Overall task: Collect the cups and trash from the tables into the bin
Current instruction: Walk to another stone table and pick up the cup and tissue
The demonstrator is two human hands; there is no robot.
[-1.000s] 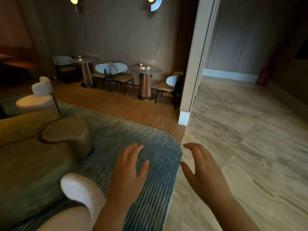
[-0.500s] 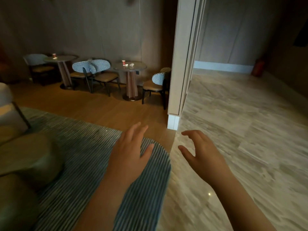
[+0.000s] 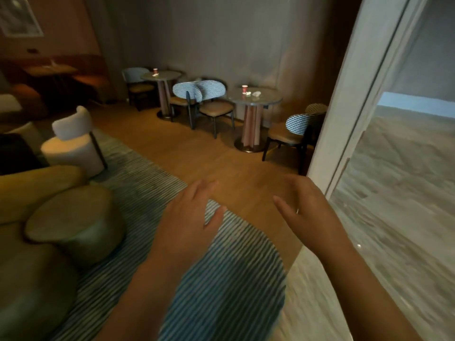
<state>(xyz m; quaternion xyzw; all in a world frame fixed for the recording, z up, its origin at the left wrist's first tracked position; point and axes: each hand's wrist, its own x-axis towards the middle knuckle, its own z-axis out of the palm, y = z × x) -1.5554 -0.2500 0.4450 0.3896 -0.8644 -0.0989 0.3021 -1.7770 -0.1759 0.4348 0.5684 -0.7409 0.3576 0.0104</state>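
Two round tables stand by the far wall. On the nearer table [image 3: 268,101] sits a small red cup [image 3: 244,89] with crumpled white trash [image 3: 256,94] beside it. The farther table [image 3: 170,75] carries another red cup [image 3: 155,71] and a small pale scrap. My left hand [image 3: 192,217] and my right hand [image 3: 305,207] hover in front of me over the floor, fingers relaxed, both holding nothing. No bin is in view.
Patterned-back chairs [image 3: 299,126] surround the tables. A white wall edge [image 3: 349,94] rises close on my right, marble floor beyond it. A striped blue rug [image 3: 221,279], an olive sofa with a round pouf [image 3: 73,217] and a white chair [image 3: 73,141] fill the left.
The view has swung left and moved forward; the tables sit larger and nearer the centre, the wall edge now at the right. Both hands remain out front, holding nothing.
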